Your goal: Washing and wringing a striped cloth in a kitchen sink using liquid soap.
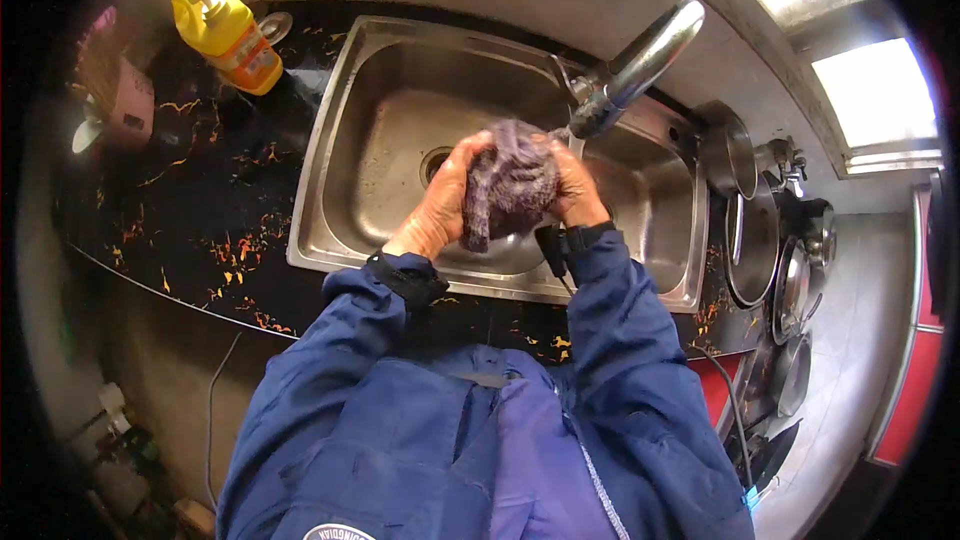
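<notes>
A bunched-up purplish-grey cloth (514,184) is squeezed between my two hands over the stainless steel double sink (401,120). My left hand (442,199) presses on its left side, and my right hand (576,184) holds its right side. Both hands are above the sink, near the divider between the basins. Just beyond my right hand is the chrome faucet (645,64), its dark-tipped spout over the divider. The cloth hides part of my fingers. Whether water is running cannot be told.
On the black patterned counter (202,165) at left stand a yellow pump bottle (229,37) and a pinkish container (131,109) with thin sticks. Several metal pots and pans (752,247) lean at the right. Grey cables hang before the counter on both sides.
</notes>
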### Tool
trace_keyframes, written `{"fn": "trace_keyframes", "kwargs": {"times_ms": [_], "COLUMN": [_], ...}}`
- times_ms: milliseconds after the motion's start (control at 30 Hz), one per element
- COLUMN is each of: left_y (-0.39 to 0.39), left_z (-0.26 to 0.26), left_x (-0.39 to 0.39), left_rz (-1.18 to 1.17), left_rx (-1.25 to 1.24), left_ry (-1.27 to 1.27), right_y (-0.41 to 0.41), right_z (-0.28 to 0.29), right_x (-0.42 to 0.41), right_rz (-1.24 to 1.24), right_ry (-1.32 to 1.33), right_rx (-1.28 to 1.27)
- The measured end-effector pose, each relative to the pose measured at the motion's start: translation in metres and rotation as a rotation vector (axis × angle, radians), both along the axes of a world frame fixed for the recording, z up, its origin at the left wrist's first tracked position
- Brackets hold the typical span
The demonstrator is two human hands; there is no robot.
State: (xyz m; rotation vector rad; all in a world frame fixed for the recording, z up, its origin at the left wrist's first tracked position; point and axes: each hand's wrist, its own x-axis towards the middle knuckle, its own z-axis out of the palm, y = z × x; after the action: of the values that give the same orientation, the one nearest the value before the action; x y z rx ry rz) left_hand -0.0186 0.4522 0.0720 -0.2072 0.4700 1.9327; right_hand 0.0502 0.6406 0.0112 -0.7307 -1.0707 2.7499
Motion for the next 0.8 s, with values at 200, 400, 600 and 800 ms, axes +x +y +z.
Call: {"fn": "trace_keyframes", "kwargs": {"times_ms": [200, 400, 600, 800], "left_y": [0.023, 0.013, 0.04, 0.013], "left_z": [-0.085, -0.034, -0.042, -0.091], "left_x": [-0.025, 0.01, 0.019, -0.015], "left_rz": [0.174, 0.222, 0.282, 0.379], "left_rx": [-0.288, -0.358, -0.678, -0.338], "left_ry": [0.112, 0.126, 0.667, 0.441], "right_y": [-0.088, -0.089, -0.016, -0.122], "right_z": [0.076, 0.042, -0.007, 0.067], "right_x": [0.008, -0.005, -0.018, 0.001], "right_rz": [-0.087, -0.127, -0.148, -0.056], "right_ry": [-0.015, -0.053, -0.11, -0.178], "right_rx": [0.618, 1.294, 1.214, 1.275]}}
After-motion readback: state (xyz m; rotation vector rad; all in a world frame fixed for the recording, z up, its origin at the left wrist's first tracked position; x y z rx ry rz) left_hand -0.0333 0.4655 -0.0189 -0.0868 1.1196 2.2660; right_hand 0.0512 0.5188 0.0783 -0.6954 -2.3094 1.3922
